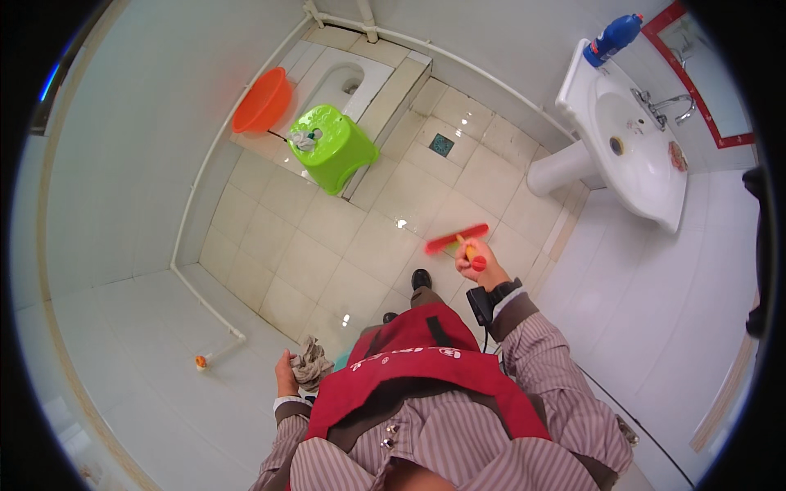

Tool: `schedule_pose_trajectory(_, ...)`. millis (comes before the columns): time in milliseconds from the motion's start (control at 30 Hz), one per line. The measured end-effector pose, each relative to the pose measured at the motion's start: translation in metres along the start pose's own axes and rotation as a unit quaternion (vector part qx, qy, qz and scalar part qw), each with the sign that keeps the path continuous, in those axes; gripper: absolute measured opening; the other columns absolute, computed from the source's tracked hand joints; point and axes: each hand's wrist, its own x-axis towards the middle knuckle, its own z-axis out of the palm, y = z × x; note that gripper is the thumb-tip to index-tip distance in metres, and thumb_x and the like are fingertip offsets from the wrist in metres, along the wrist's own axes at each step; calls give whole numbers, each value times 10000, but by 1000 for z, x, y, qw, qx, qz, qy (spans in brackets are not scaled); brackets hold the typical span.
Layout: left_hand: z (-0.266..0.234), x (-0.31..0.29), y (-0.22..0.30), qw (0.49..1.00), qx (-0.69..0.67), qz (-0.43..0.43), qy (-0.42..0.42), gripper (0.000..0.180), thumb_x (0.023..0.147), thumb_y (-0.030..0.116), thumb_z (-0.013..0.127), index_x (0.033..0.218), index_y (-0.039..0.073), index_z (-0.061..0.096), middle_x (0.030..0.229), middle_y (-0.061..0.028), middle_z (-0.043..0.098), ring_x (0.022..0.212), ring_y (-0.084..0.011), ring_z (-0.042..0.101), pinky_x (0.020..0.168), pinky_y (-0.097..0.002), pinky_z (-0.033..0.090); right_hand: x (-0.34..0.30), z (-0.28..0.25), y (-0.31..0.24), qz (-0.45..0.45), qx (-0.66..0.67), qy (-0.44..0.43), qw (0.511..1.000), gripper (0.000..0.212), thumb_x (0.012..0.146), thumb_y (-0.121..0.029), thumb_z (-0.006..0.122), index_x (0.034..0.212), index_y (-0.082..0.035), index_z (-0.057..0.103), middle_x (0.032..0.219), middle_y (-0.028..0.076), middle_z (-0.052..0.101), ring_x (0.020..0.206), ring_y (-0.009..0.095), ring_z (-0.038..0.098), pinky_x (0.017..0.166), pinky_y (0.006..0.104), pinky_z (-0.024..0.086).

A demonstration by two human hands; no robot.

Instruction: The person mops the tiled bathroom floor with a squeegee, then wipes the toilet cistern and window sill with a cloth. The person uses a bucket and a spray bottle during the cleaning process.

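Note:
My right hand (473,260) is closed around the yellow handle of a red floor brush (446,238). Its wide red head is out ahead of the hand over the pale tiles; blur hides whether it has bristles or a blade, and I cannot tell if it touches the floor. Low on the left, my left hand (286,376) grips a crumpled grey-beige cloth (312,366) beside my red apron. The fingers of that hand are partly hidden by the cloth.
A green plastic stool (334,146) bears a small crumpled cloth (304,140). Behind it are an orange basin (264,101) and a squat toilet (347,82) on a raised step. A floor drain (441,146) lies ahead. To the right stands a pedestal sink (610,123) with a blue bottle (612,39).

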Motion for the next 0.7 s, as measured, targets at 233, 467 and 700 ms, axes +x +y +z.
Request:
schedule_pose_trajectory(233, 23, -5, 16, 998, 41, -20, 47, 498, 810, 449, 504, 939, -32, 531, 781, -125, 562, 674, -232, 570, 608, -359, 478, 33, 25, -53, -13, 68, -52, 996, 152, 768, -105, 447, 635, -106, 373, 494, -26, 339, 394, 97, 326, 389, 234, 269)
schedule_pose_trajectory(467, 23, 28, 62, 997, 18, -41, 57, 490, 821, 434, 489, 930, -40, 551, 770, -124, 588, 657, -221, 562, 605, -339, 460, -12, 35, -66, -96, -103, 7, 990, 151, 769, -115, 492, 652, -84, 402, 493, 1, 372, 398, 111, 356, 394, 243, 312)
schedule_pose_trajectory(700, 90, 61, 154, 996, -59, -62, 15, 498, 823, 420, 489, 971, -54, 523, 893, -164, 577, 786, -262, 579, 677, -374, 480, -68, 54, -88, -30, -120, 70, 990, 110, 773, -111, 505, 730, -55, 421, 524, -21, 396, 414, 65, 388, 363, 194, 272)
